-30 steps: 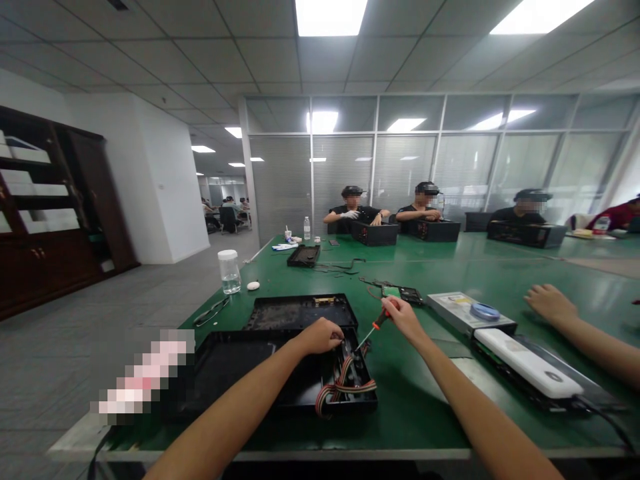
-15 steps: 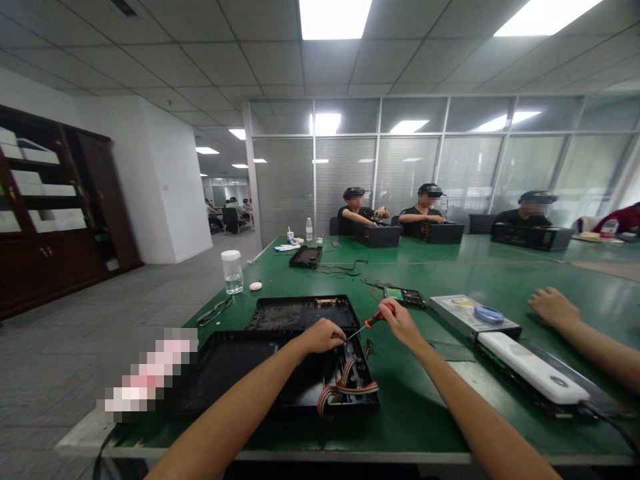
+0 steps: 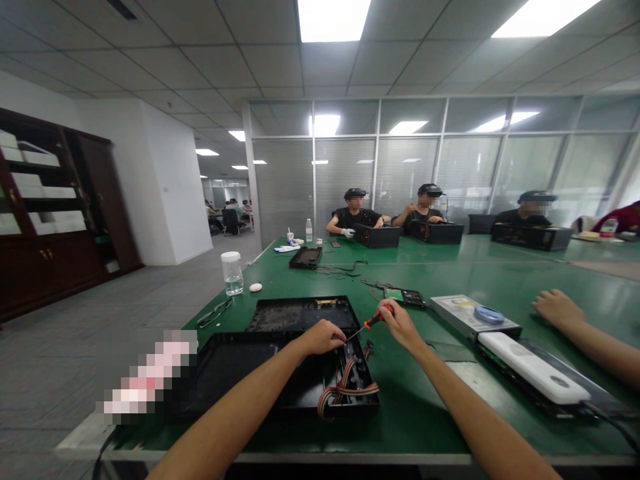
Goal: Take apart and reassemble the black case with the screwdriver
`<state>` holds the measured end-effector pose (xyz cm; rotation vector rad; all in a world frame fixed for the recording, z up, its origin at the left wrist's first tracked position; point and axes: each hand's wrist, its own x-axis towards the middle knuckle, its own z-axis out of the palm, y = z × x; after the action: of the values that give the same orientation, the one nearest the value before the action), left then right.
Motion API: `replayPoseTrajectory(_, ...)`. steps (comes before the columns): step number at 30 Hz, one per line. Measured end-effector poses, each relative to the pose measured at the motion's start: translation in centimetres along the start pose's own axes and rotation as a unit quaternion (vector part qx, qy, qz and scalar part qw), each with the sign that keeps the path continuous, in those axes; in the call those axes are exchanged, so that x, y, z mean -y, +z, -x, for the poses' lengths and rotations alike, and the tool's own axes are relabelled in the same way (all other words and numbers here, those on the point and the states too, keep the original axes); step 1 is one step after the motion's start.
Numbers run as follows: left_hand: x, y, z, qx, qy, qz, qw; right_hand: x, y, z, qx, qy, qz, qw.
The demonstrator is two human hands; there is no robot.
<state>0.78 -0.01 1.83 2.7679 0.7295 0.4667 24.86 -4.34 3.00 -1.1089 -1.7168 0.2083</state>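
At lower centre of the frame: one shallow black case [image 3: 237, 370], open side up, lying on the green desk [image 3: 415, 413]. Inside its right end, one striped ribbon cable [image 3: 345, 389], looped, part hanging over the near edge. Left hand [image 3: 325, 337]: over the case's right part, fingers drawn together; whether its grip has hold of anything small cannot be told. Right hand [image 3: 399, 323]: grip closed on one red-and-black screwdriver [image 3: 374, 320], held aslant, shaft pointing down and left, its tip at or very near the left fingertips; contact not clear. Directly behind the case, one black panel [image 3: 287, 313] with a brass-coloured fitting [image 3: 327, 304]. Beyond the right hand, one part-green circuit board [image 3: 394, 293]. Right of frame: one metal box [image 3: 457, 311] bearing a blue ring [image 3: 489, 315]; one white elongated device [image 3: 533, 367] just before it; a co-worker's hand [image 3: 555, 307] resting near. Left of centre: one white-lidded jar [image 3: 232, 275], one white round object [image 3: 255, 287] beside it. Upper right of centre, across the desk: three people, each behind a black box [image 3: 377, 236].
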Motion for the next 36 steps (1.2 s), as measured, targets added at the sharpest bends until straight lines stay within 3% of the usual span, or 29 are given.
replayPoseTrajectory(19,0.4,0.3,0.0,-0.004,-0.001,-0.009,1.0,2.4,-0.1,0.2,0.067,-0.078,0.128,0.986)
replayPoseTrajectory(36,0.5,0.2,0.1,0.004,0.005,0.0,1.0,2.9,-0.4,0.3,0.067,-0.083,0.151,0.983)
